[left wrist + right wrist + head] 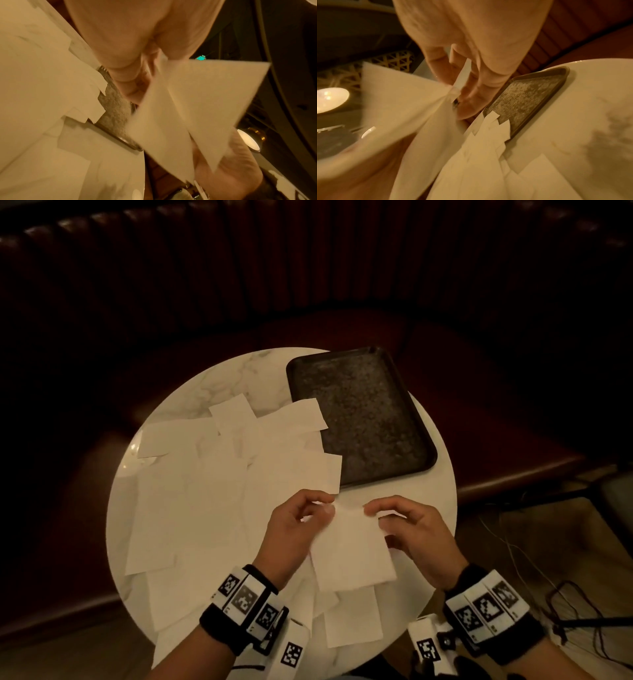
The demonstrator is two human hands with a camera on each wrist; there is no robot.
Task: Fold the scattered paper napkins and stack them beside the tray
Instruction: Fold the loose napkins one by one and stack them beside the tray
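Both hands hold one white paper napkin [352, 549] up over the near edge of the round marble table [212, 381]. My left hand [301, 518] pinches its upper left corner and my right hand [394, 518] pinches the upper right. The left wrist view shows the held napkin [197, 108] hanging from the fingers [130, 86]; the right wrist view shows the same napkin [399, 102] pinched by the fingers [471, 83]. Several loose napkins [191, 491] lie scattered and overlapping on the table's left and near parts. A dark textured tray [359, 412] sits at the back right.
A dark red padded bench [479, 371] curves behind the table. Some napkins overlap the tray's [529, 97] left rim. Cables [575, 604] lie on the floor at the right. Bare marble [590, 108] shows between the tray and the table's right edge.
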